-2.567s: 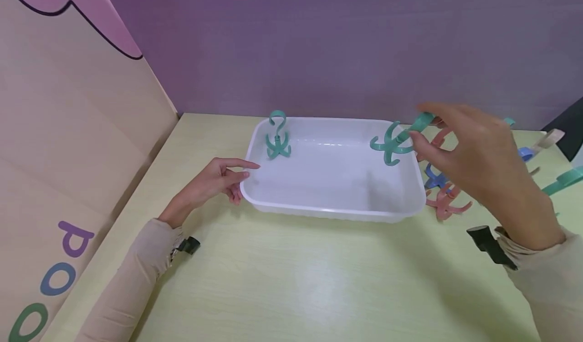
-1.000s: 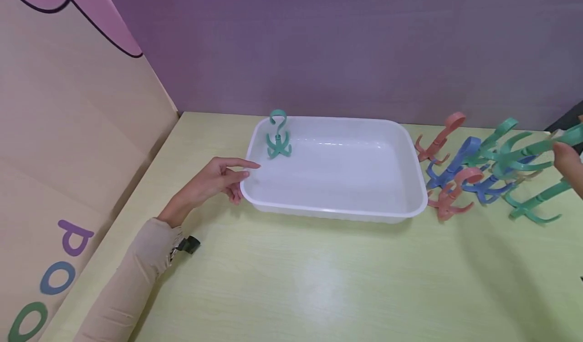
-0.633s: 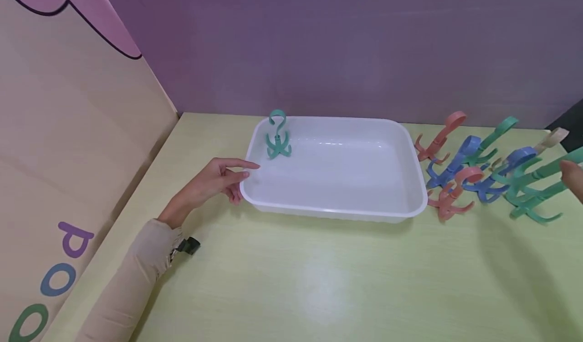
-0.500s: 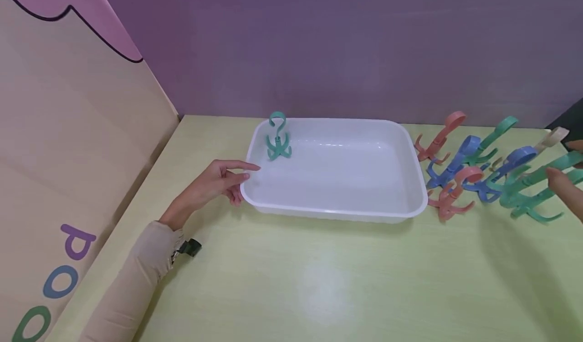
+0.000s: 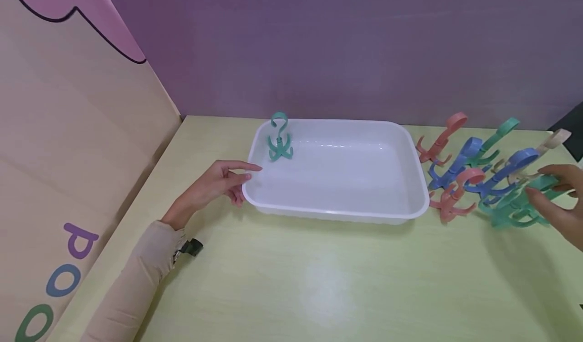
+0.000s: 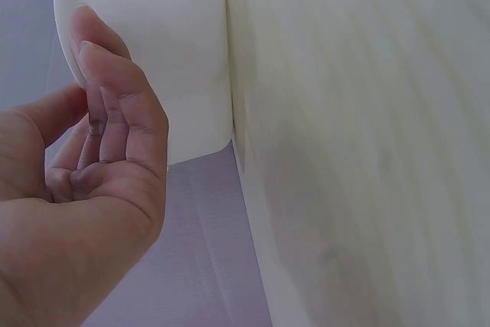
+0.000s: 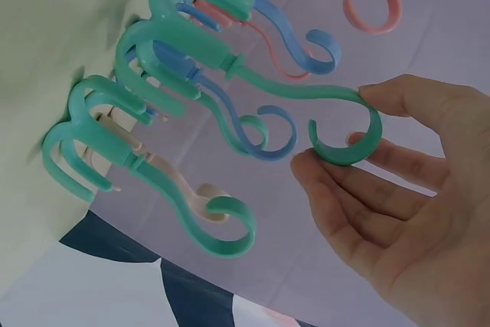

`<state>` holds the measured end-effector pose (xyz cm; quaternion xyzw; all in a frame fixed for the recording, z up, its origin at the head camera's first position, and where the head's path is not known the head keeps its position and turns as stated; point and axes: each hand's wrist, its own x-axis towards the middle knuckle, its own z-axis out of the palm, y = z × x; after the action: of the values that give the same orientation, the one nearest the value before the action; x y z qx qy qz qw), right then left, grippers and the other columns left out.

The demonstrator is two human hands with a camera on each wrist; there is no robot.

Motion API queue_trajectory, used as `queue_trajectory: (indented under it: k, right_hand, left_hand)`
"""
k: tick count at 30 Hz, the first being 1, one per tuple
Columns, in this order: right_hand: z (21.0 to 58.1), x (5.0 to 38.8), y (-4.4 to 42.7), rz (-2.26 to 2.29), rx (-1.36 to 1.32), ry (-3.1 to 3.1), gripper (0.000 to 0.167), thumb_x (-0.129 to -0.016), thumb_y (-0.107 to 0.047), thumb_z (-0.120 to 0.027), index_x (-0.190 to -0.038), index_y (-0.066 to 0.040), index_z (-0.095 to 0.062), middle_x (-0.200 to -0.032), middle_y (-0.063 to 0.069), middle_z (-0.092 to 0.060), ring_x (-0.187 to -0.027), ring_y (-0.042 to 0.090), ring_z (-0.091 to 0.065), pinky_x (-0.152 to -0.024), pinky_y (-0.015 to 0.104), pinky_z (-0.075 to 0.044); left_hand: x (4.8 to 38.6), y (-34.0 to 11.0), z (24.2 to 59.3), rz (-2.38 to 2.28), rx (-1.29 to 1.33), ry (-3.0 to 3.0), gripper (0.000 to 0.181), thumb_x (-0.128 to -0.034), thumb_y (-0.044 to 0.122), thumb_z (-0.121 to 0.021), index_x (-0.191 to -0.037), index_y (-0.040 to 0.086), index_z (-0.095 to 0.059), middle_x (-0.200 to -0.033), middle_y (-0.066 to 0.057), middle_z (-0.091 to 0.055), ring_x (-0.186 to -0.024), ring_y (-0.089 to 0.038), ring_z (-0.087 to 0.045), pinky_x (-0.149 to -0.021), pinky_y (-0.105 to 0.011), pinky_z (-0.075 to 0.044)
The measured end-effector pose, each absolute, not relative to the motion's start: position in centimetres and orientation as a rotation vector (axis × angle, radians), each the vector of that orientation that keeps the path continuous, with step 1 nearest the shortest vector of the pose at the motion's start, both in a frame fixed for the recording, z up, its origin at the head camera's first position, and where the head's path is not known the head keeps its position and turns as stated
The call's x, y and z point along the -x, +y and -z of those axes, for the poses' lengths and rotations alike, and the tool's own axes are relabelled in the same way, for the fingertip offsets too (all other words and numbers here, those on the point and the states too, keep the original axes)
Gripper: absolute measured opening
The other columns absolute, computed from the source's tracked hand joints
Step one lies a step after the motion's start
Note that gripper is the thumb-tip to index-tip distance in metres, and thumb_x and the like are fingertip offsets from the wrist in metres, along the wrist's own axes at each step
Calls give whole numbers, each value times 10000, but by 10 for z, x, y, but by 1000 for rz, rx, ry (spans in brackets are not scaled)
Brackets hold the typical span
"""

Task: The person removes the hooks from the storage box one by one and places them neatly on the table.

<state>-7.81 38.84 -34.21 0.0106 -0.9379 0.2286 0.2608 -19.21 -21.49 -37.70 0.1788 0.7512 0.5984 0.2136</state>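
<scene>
My left hand (image 5: 214, 182) holds the left rim of a white plastic tray (image 5: 337, 214), with forefinger and thumb reaching over the edge. Inside the tray's back left corner stands a green four-pronged rotating hook (image 5: 280, 147). At the far right, my right hand (image 5: 562, 195) pinches another green hook (image 7: 298, 89) by its curled top end. Its prongs are low at the table, overlapping a second green hook (image 7: 107, 143). Part of the right hand is cut off by the head view's edge. In the left wrist view, the left hand (image 6: 99, 166) is against the tray's outer wall.
Right of the tray stand several similar hooks: a back pink hook (image 5: 439, 142), a front pink hook (image 5: 451, 200), blue hooks (image 5: 455, 165), a green one (image 5: 494, 139) and a beige one (image 5: 553, 139). A purple wall (image 5: 337, 48) rises behind the table (image 5: 291, 281).
My right hand has carried the green hook from above the tray's right end to the far right and lowered it among the other hooks. The left hand stays on the rim.
</scene>
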Motion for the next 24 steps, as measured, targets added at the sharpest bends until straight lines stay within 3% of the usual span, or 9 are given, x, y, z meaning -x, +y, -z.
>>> queue_trajectory:
  k: [1,8,14,19,21,23,24]
  right_hand:
    - [340,77,386,-615,-27,-2563,354,-982,-72,-605,-1227,172,-529,-971,431,-547,-825,-294,-202,-683,197,-236]
    - [337,73,384,-609,-53,-2592,333,-973,-34,-618,-1195,200,-535,-1037,475,-554,-827,-329,-190,-644,107,-256]
    - [342,71,388,-580,-38,-2628,320,-976,-51,-637,-1164,192,-547,-1016,474,-564,-825,-323,-187,-609,109,-263]
    - [344,70,387,-594,-39,-2606,322,-978,-32,-624,-1183,201,-536,-1049,485,-551,-877,-343,-175,-690,28,-231]
    - [343,69,386,-584,-27,-2600,337,-990,-57,-616,-1197,198,-538,-1061,493,-553,-870,-211,-457,-742,6,-192]
    - [343,68,384,-569,-4,-2600,365,-1004,-92,-607,-1214,199,-535,-1095,501,-547,-901,129,-652,-900,85,-349]
    - [342,68,383,-565,8,-2603,384,-1012,-113,-603,-1224,200,-533,-1114,504,-542,-931,330,-660,-986,189,-423]
  left_hand:
    - [192,-215,377,-1657,-495,2086,397,-1053,54,-587,-1442,-23,-578,-671,-110,-689,-570,-197,-686,-581,-314,-602]
    - [192,-213,377,-1653,-480,2096,391,-1054,34,-572,-1440,-26,-578,-659,-103,-685,-569,-195,-686,-582,-315,-603]
    - [192,-213,376,-1648,-477,2100,393,-1052,37,-573,-1440,-29,-576,-656,-99,-680,-566,-193,-684,-585,-317,-606]
    - [193,-213,377,-1649,-468,2095,391,-1052,29,-570,-1439,-27,-579,-649,-96,-677,-561,-190,-680,-580,-306,-599]
    - [193,-214,377,-1651,-467,2095,390,-1052,29,-570,-1438,-26,-581,-648,-96,-677,-561,-190,-680,-579,-305,-598]
    - [193,-214,377,-1648,-469,2098,390,-1051,31,-571,-1437,-23,-583,-649,-98,-676,-562,-192,-680,-581,-309,-601]
    - [193,-214,377,-1647,-469,2099,390,-1051,33,-573,-1437,-22,-584,-650,-99,-675,-563,-194,-681,-582,-311,-601]
